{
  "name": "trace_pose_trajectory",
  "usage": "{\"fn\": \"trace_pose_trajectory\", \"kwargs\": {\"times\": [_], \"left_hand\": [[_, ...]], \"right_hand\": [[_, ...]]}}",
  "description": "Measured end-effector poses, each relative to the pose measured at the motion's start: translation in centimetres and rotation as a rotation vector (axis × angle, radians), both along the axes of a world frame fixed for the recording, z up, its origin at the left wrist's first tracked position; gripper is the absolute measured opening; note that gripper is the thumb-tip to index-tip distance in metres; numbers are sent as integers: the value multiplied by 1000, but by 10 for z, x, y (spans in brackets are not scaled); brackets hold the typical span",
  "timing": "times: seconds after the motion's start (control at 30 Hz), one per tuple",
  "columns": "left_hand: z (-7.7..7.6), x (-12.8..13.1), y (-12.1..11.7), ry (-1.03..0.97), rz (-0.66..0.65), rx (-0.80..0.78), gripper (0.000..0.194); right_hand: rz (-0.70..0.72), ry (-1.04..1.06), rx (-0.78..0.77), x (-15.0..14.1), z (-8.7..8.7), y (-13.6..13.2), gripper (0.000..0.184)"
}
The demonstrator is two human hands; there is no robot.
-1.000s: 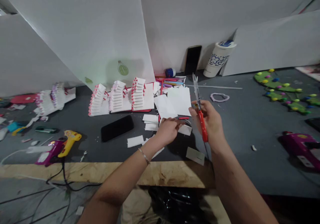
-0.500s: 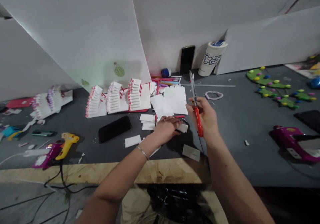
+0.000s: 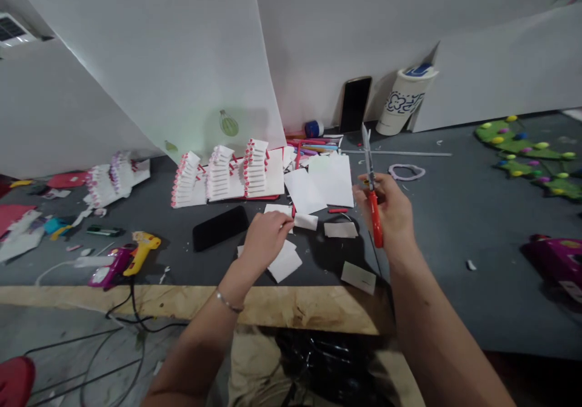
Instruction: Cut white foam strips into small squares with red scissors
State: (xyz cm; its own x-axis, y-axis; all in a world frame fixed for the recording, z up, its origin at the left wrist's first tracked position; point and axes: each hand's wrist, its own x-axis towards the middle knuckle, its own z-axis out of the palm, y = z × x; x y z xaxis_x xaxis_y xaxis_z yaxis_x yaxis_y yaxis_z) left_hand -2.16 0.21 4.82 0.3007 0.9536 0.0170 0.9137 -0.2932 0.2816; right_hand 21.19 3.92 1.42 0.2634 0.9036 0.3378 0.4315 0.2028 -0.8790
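Now the left hand [image 3: 266,234], shifted leftward, pinches a white card [image 3: 306,221].

No word, number or brand to be read anywhere on this grey desk [image 3: 436,213]! The closest call comes at the back: the tall, tapered white cup [image 3: 402,104] wears bold dark-blue line-work, a flower-like emblem, and to its right more blue strokes that could be lettering or plain pattern, impossible to say which. Low on that same cup sits a faint little line of marking, far too small to make out. Across to the left, the magenta plastic box [image 3: 119,262] shows a pale patch, blurred beyond reading. And far right, a second magenta plastic box [image 3: 550,264], cut off by the edge, bears a yellowish mark, illegible too.
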Motion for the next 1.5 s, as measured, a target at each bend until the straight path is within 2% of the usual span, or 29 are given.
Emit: {"fn": "trace_pose_trajectory", "kwargs": {"times": [0.1,0.2,0.27,0.37,0.47,0.57,0.7,0.8,0.97,1.07,1.33,1.5], "left_hand": [[-4,-22,-31,58,33,-81,27],[-18,-22,-59,161,37,-64,32],[-27,-18,-71,206,55,-18,43],[-34,-13,-75,192,80,60,36],[-35,-14,-65,57,117,127,17],[-31,-15,-44,-240,196,41,4],[-20,-7,-8,-822,238,-226,10],[-4,2,18,-1087,171,-315,17],[31,12,42,-1115,13,-353,27],[42,16,50,-1099,-26,-339,29],[35,15,58,-1040,-148,-400,21],[41,3,58,-1078,-144,-377,19]], "right_hand": [[8,-29,-1,-1,0,-1,36],[12,-61,1,-2,-1,-2,37],[16,-65,7,-4,-1,-2,37],[25,-74,10,-5,0,-2,37],[40,-134,12,-7,1,-4,38],[96,-233,16,-8,2,-7,41],[240,-294,-13,-14,2,-9,47],[290,-322,10,-18,-1,-8,51],[362,-320,55,-20,-6,-8,47],[411,-299,35,-20,-8,-10,43],[411,-209,37,-24,-10,-10,49],[466,-206,6,-20,-4,-9,48]]}}
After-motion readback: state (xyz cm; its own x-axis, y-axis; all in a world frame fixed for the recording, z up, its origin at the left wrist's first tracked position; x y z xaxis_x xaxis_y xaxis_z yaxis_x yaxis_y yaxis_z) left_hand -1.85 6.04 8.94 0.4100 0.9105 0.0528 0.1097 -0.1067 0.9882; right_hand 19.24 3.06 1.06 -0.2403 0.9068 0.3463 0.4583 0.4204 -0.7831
